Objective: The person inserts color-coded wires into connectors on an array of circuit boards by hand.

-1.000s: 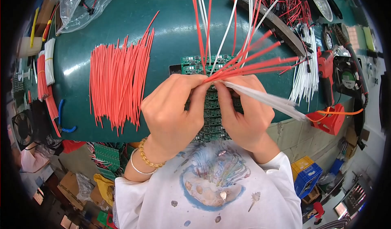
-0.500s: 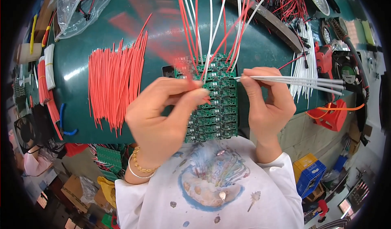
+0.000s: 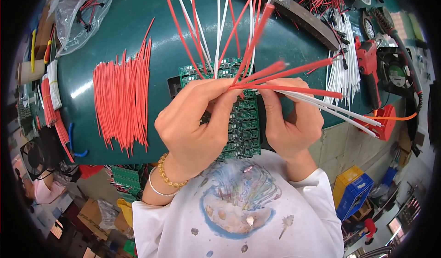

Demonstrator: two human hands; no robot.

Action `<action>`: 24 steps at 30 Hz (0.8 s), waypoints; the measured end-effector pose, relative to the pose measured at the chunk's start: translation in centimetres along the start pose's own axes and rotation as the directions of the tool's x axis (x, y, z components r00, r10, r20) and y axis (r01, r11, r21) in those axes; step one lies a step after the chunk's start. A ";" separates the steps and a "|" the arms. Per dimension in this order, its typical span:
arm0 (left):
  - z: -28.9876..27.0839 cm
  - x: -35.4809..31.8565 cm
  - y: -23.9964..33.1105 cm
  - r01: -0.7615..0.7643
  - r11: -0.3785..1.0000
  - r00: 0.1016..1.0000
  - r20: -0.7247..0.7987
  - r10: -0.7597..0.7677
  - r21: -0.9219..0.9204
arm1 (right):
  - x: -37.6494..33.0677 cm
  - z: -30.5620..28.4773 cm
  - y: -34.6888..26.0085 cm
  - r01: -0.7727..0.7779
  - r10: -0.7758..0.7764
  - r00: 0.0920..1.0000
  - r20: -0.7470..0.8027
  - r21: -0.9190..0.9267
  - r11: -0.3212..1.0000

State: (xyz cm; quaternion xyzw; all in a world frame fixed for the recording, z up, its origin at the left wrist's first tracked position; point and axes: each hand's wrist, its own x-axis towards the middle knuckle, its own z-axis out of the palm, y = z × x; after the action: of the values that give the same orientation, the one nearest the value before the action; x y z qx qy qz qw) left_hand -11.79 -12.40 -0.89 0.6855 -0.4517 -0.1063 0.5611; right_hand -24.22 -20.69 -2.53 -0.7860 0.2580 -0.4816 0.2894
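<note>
A green panel of circuit boards (image 3: 243,129) lies at the table's front edge, partly hidden by my hands. Red and white wires rise from its far rows and fan out away from me. My left hand (image 3: 195,120) pinches several red wires (image 3: 298,70) between thumb and fingertips above the panel; their long ends splay to the right, over my right hand. Closed on a few white wires (image 3: 340,111), my right hand (image 3: 294,120) is just to the right, its fingertips near the board. The white wires' long ends point right.
A pile of red wires (image 3: 121,102) lies to the left on the green table (image 3: 82,115). White wires (image 3: 344,60) lie at the right beside a dark metal bar (image 3: 294,17). Beyond are a red heat-gun-like tool (image 3: 367,70), a fan (image 3: 394,70) and a clear plastic bag (image 3: 85,10).
The red wires in my left hand, blurred and pointing up and left before, have swung over to the right. My hands have come closer together. Both still hold their wires.
</note>
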 end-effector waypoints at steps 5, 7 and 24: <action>0.1 0.0 -0.2 -0.037 0.999 0.999 -0.014 0.037 0.014 | 0.0 0.0 0.2 0.028 -0.028 1.000 0.012 0.010 1.000; 0.1 0.1 -0.1 -0.043 0.999 0.999 -0.017 0.044 0.020 | 0.2 0.0 0.0 0.035 -0.035 0.999 0.024 -0.012 0.999; 0.0 0.3 0.2 -0.100 0.991 0.995 0.023 0.098 0.091 | 0.0 0.9 0.4 0.095 -0.097 0.995 -0.027 -0.064 0.993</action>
State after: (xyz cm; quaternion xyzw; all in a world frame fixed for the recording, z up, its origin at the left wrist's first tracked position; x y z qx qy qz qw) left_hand -11.71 -12.64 -0.65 0.6864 -0.4947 -0.0635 0.5292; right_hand -23.44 -20.75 -3.15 -0.7987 0.2390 -0.4986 0.2373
